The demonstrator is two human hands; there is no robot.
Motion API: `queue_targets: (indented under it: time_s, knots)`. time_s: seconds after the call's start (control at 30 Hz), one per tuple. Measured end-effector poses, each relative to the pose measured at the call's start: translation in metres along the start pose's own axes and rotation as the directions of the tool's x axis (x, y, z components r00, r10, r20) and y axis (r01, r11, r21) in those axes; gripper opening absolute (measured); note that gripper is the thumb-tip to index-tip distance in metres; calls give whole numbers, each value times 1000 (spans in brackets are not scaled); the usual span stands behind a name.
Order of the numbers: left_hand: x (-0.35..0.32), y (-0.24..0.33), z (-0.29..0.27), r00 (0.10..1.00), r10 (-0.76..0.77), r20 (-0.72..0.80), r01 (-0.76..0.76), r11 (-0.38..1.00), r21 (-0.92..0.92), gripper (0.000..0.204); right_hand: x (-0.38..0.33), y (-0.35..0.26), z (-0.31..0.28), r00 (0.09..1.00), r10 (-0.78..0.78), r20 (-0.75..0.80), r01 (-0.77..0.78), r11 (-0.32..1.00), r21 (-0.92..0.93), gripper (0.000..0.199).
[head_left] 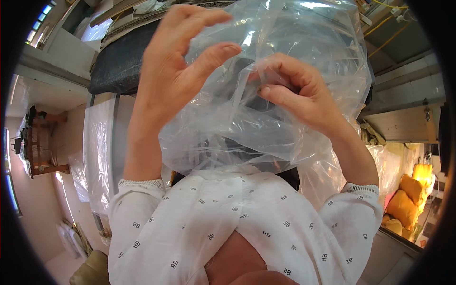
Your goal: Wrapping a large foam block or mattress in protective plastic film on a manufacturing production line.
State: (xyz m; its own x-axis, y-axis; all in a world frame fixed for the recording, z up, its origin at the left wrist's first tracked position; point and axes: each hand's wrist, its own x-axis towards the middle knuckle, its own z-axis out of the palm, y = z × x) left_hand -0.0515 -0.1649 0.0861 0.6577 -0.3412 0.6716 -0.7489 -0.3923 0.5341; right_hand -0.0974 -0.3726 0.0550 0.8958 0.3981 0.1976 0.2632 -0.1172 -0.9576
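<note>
Wht blouse (268, 213), clr plastic film (247, 126), shiny, v. creased

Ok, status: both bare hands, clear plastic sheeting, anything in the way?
Bare left hand open, raised. Bare right hand at crumpled, clear plastic sheeting, grip unclear. Loose folds crowd that hand.

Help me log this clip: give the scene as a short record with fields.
Left hand: the left hand is raised, thumb and fingers apart, seemingly holding nothing
Right hand: the right hand is at a fold of the plastic, thumb and index bent toward each other; grip unclear
Plastic: clear, wrinkled, spread in front of the person
Upper left: black pad
Far right: orange bundle, brightly lit
</note>
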Motion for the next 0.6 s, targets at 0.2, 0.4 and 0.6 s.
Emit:
queue_targets:
  time_s: [0.2,0.4,0.6]
  knots:
    - [-19,-17,20,1000,2,-9,-6,859,-511,11,6,-24,8,1000,-25,-12,22,979,-205,14]
    - [-25,-5,-2,974,185,-131,-222,895,-387,19,18,-42,25,933,-348,-95,253,819,-515,11]
    - [-26,-13,-37,944,297,-145,-323,924,-204,25,32,-77,34,909,-374,185,388,597,-702,22]
